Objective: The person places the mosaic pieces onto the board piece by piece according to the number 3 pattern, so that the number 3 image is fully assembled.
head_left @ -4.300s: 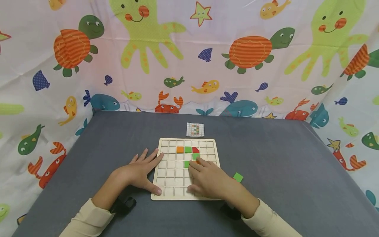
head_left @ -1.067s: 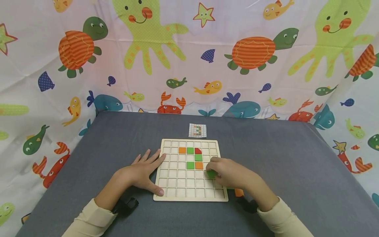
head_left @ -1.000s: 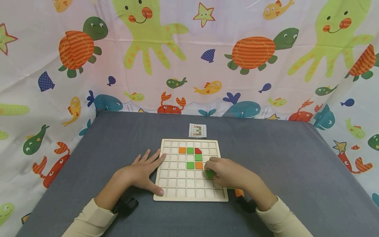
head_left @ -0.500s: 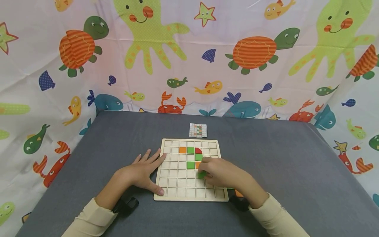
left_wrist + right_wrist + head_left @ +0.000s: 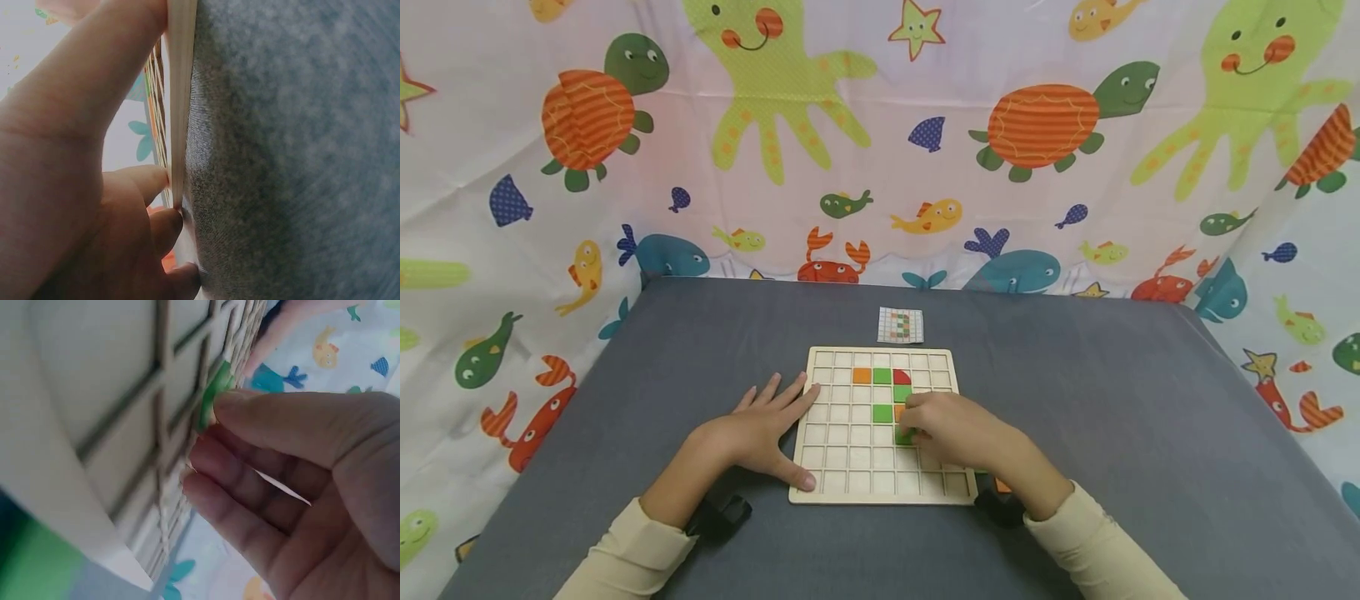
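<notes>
In the head view my left hand (image 5: 752,437) lies with fingers spread on the left edge of a wooden grid board (image 5: 850,482); the left wrist view has its fingertips at the board's side. My right hand (image 5: 958,427) pinches a green square tile (image 5: 903,437) between thumb and fingers, low at the cell below an orange tile (image 5: 898,412) that it partly covers. The right wrist view shows the thumb on that green tile (image 5: 215,394), tilted against the grid. Other cells hold an orange tile (image 5: 861,376), a red rounded-corner tile (image 5: 901,377) and several green tiles (image 5: 882,413).
Behind the board lies a small card (image 5: 900,326) printed with a coloured grid pattern. An orange tile (image 5: 1002,485) shows beside the board, partly hidden under my right wrist. A sea-animal cloth (image 5: 880,167) hangs behind the grey table (image 5: 1120,417).
Over four seconds, my right hand left the orange tile on the board and took hold of a green tile. In the last second it carried this leftward to below the orange tile. My left hand stays put.
</notes>
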`<act>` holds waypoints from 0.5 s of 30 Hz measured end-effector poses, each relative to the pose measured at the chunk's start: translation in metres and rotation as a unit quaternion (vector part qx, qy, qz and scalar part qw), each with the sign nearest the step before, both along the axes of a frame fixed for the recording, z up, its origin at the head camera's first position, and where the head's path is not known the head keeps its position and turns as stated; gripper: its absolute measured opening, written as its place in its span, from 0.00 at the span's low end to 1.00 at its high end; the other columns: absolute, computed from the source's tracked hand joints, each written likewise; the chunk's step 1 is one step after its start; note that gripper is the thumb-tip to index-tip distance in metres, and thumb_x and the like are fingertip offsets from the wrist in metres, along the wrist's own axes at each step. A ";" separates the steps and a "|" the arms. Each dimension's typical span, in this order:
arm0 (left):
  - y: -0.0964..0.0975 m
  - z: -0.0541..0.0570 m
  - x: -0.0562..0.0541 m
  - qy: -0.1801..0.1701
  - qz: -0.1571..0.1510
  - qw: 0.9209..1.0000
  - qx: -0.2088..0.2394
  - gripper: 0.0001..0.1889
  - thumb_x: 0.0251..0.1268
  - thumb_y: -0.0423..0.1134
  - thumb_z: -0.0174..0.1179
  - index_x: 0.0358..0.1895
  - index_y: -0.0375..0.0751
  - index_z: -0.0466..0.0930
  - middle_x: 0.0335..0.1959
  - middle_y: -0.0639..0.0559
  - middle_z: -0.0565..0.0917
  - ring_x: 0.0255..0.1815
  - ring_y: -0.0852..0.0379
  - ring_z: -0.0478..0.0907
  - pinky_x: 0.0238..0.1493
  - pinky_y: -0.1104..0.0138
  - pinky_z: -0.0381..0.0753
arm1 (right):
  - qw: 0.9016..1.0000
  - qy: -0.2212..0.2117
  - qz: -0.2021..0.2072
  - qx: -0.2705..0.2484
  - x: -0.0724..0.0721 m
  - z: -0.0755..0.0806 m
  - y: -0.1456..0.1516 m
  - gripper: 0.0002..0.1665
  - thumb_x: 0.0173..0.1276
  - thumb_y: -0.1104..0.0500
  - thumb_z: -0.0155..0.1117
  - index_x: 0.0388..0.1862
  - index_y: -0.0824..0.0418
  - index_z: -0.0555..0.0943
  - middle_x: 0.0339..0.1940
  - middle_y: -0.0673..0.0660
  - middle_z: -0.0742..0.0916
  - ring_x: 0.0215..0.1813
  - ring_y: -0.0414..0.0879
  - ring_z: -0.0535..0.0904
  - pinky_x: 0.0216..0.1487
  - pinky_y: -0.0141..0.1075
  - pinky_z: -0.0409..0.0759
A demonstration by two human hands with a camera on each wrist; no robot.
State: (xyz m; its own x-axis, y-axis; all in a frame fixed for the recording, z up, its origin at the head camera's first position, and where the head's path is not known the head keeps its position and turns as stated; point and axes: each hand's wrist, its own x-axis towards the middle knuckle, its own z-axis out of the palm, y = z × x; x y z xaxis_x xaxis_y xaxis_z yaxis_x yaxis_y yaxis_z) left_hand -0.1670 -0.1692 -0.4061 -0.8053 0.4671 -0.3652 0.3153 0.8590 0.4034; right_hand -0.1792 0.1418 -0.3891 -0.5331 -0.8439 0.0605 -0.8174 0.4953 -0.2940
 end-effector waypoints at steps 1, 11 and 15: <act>0.000 0.000 0.000 0.000 0.000 1.000 -0.001 0.72 0.35 0.79 0.69 0.83 0.50 0.43 0.83 0.46 0.40 0.80 0.36 0.29 0.73 0.37 0.32 | 1.000 -0.006 0.005 -0.002 -0.002 0.002 0.004 0.11 0.63 0.73 0.67 0.30 0.58 0.87 0.30 0.48 0.82 0.33 0.37 0.74 0.36 0.31 0.76; 0.004 0.007 0.003 0.007 0.001 1.000 0.001 0.69 0.39 0.73 0.73 0.83 0.48 0.44 0.83 0.44 0.41 0.80 0.34 0.31 0.73 0.37 0.35 | 0.986 -0.090 -0.129 0.053 0.007 0.020 0.085 0.12 0.60 0.67 0.75 0.41 0.56 0.86 0.36 0.47 0.84 0.36 0.42 0.77 0.38 0.39 0.80; 0.002 0.006 0.002 0.008 0.003 1.000 -0.005 0.69 0.39 0.74 0.73 0.83 0.48 0.44 0.83 0.44 0.41 0.80 0.34 0.31 0.72 0.36 0.35 | 0.981 -0.151 -0.116 0.042 0.015 0.013 0.097 0.15 0.58 0.65 0.77 0.44 0.54 0.85 0.35 0.45 0.80 0.33 0.41 0.74 0.35 0.35 0.75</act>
